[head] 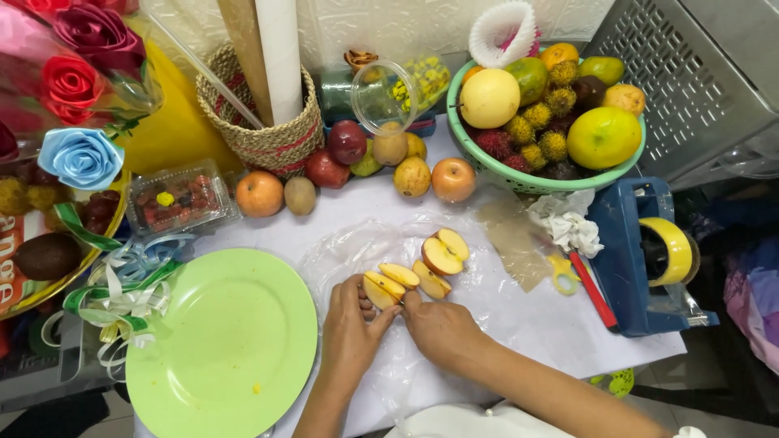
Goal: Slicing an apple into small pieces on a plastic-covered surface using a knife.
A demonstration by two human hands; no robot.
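Observation:
My left hand and my right hand meet over a clear plastic sheet on the white table. Both pinch an apple wedge with red skin and pale flesh, the left from below, the right at its near end. Beside it lie two more wedges and a larger apple piece cut side up. Whether a knife is in my right hand is hidden. A light green plate sits just left of my left hand.
A green bowl of mixed fruit stands at the back right, loose apples and pears behind the sheet. A woven basket with paper rolls, a blue tape dispenser, a red-handled tool, ribbons and paper roses surround the space.

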